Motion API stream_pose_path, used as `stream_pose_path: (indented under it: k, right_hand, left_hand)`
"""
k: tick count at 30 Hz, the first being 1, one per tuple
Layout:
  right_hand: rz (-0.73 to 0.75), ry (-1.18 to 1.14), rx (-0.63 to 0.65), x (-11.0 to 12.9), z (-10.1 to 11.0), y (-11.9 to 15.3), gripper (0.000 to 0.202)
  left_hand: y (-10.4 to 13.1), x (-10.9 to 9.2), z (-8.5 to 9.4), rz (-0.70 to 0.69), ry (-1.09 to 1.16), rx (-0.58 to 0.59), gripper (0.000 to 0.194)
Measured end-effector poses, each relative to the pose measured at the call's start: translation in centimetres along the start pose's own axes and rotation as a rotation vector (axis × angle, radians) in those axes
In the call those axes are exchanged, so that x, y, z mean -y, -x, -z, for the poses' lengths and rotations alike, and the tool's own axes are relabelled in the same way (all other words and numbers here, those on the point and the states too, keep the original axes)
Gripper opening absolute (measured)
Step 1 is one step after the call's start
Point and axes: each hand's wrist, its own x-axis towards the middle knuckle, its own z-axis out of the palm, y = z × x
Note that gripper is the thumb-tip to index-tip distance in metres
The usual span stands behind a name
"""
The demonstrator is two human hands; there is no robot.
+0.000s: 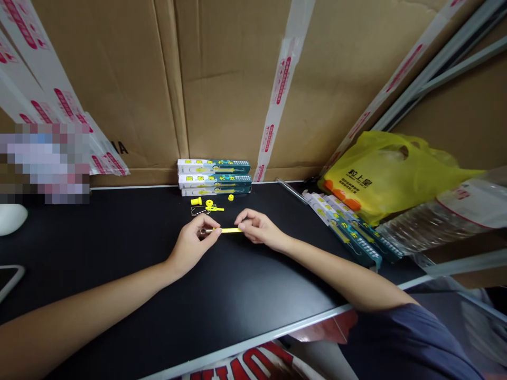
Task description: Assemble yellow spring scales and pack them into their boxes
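Note:
Above the black table, my left hand (191, 241) pinches one end of a thin yellow strip (229, 230), apparently a spring scale's inner part. A silvery metal piece (204, 231), perhaps a spring, shows between those fingers. At the strip's other end, the thumb and fingers of my right hand (259, 230) are closed on it. Just beyond my hands lie a yellow cap (196, 201), a yellow ring (209, 202) and a small yellow plug (231, 197). Wire hooks (199, 210) and a yellow hooked piece (215, 209) rest close to my left fingertips.
Printed spring scale boxes (214, 180) are stacked against the cardboard wall (229, 105). More such boxes (340, 227) lie at the right, beside a yellow plastic bag (388, 169) and clear wrapped cups (423, 227). A metal spring (291, 191) lies at the back. A white mouse-like object (11, 219) is left.

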Motion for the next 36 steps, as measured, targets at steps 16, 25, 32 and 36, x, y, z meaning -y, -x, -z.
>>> stream_pose_path:
  k: [16, 25, 32, 36]
  right_hand:
    - [0.312, 1.317, -0.303, 2.1, 3.3, -4.5, 0.015]
    - [0.42, 1.663, 0.173, 2.4, 0.5, -10.3, 0.028]
    - [0.355, 1.614, 0.311, 3.4, 0.2, -11.4, 0.018]
    - [0.356, 1.574, 0.255, 3.5, 0.5, -10.6, 0.017]
  left_hand:
    - [0.7, -0.4, -0.1, -0.186, -0.36, 0.255, 0.02]
    - [1.1, -0.8, -0.2, -0.285, -0.346, 0.29, 0.021]
    - [1.0, -0.9, 0.0, -0.292, -0.347, 0.315, 0.021]
    - [1.0, -1.0, -0.1, -0.267, -0.362, 0.27, 0.021]
